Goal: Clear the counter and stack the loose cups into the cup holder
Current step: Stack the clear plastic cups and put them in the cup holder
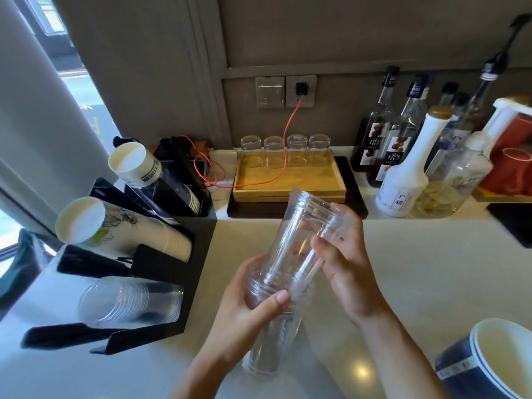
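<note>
bottle (371,139) label read "18" (rest cut off) | second bottle (395,151) label read "1883" | white bottle (403,180) bore two Chinese characters | paper cup (138,165) print was too blurred

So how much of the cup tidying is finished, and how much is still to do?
Partly done. The black cup holder already has paper cup stacks in its upper slots and clear cups in the bottom one. Right now the right hand is nesting a clear cup into the clear stack that the left hand grips. Left: slotting that stack in, plus the blue paper cups on the counter.
</note>
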